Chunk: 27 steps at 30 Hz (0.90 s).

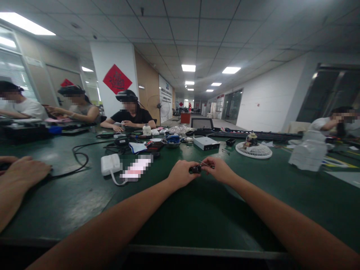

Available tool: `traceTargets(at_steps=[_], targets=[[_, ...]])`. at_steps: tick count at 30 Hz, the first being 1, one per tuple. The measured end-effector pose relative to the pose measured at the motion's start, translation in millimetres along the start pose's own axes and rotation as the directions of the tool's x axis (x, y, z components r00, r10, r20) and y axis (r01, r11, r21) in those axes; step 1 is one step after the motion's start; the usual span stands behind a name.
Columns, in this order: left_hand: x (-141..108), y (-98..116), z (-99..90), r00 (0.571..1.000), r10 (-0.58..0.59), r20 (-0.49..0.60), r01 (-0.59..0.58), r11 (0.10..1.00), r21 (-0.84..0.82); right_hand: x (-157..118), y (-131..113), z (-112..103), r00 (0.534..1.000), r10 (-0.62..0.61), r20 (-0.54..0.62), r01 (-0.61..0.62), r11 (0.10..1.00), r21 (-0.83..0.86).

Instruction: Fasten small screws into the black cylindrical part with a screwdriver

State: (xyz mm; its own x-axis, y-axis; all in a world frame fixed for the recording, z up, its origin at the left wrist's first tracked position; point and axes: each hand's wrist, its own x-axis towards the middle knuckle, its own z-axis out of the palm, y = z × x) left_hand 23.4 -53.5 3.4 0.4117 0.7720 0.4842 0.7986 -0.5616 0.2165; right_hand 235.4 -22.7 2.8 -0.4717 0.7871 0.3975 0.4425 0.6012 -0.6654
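The green table (209, 225) runs bare and slightly glossy from its near edge up to my hands at 12 o'clock. My left hand (180, 175) is closed round a small dark part (195, 170), its open end towards my right. My right hand (221, 170) pinches a thin rod (206, 164) close beside that end; I cannot tell whether they touch. I'd judge the work on the part to be under way, the two pieces being separate in my fingers; how much is done or left doesn't show.

Between 9 and 10 o'clock lies a co-worker's hand (29, 171), with a black cable (66, 174) near it. A white box (110, 165) sits at 10. Beyond, at 12, is a metal box (204, 143); a fan grille (254, 150) lies flat at 1, and clear plastic (308, 150) stands at 2. A person in black (133, 117) sits across at 11, a red sign (117, 78) on the pillar (98, 56) behind. Ceiling lights (188, 68) lead down the room at 12.
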Motion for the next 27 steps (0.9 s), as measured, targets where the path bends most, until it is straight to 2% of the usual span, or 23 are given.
traceTargets(at_steps=[6, 10, 15, 21, 27], targets=[[0, -2, 1.3, 0.999, 0.049, 0.005, -0.049, 0.999, -0.014, -2, -3, -2, 0.998, -0.062, -0.03, 0.057, 0.985, -0.164], [0, -2, 1.3, 0.996, 0.081, 0.023, -0.08, 0.996, -0.04, -1, -4, -3, 0.998, -0.004, -0.055, -0.008, 0.974, -0.227], [-2, -2, 0.3, 0.989, 0.141, 0.052, -0.138, 0.989, -0.057, -2, -1, -4, 0.999, 0.009, -0.054, -0.021, 0.974, -0.226], [-2, -2, -0.3, 0.983, 0.17, 0.065, -0.167, 0.985, -0.052, -7, -7, -4, 0.999, 0.001, 0.04, 0.008, 0.974, -0.225], [-3, -3, 1.3, 0.988, 0.148, 0.038, -0.146, 0.988, -0.052, -8, -13, -4, 0.999, -0.046, -0.018, 0.038, 0.948, -0.315]])
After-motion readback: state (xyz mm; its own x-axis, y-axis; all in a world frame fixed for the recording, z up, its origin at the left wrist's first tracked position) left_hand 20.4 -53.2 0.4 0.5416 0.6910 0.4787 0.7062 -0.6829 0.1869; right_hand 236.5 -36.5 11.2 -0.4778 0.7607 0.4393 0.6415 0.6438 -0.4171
